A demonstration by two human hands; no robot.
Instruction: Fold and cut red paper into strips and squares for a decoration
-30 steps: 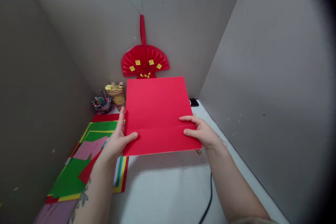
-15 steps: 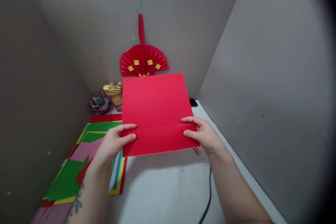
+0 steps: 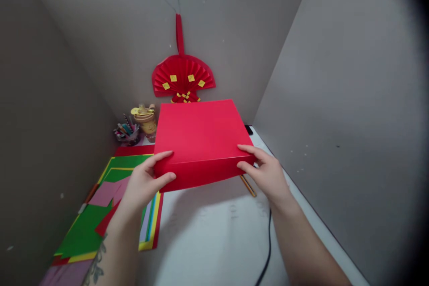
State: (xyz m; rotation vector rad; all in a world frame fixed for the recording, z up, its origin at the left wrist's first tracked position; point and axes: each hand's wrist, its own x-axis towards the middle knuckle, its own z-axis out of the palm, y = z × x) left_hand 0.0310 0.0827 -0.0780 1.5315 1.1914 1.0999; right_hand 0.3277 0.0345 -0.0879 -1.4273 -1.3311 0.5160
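A sheet of red cardstock (image 3: 201, 129) is held up above the white table, creased across near its lower edge. The strip below the crease bends downward. My left hand (image 3: 147, 178) grips the left side, with fingertips on the upper face and the thumb on the folded strip. At the right edge my right hand (image 3: 266, 172) pinches the sheet in the same way, fingers above the crease and thumb below it. Behind the sheet, a red pleated paper fan (image 3: 182, 76) with yellow squares hangs on the grey wall.
Stacked coloured paper (image 3: 90, 223) covers the table's left side. Behind it stand a pen holder (image 3: 128, 134) and a brown cup (image 3: 146, 125). A pencil (image 3: 248, 187), a black cable (image 3: 269, 246) and a phone (image 3: 248, 129) lie to the right. Grey panels enclose three sides.
The strip below the crease has bent further down, and the sheet has tilted flatter. More of the pencil and the fan's lower knot now shows. Both hands keep their hold.
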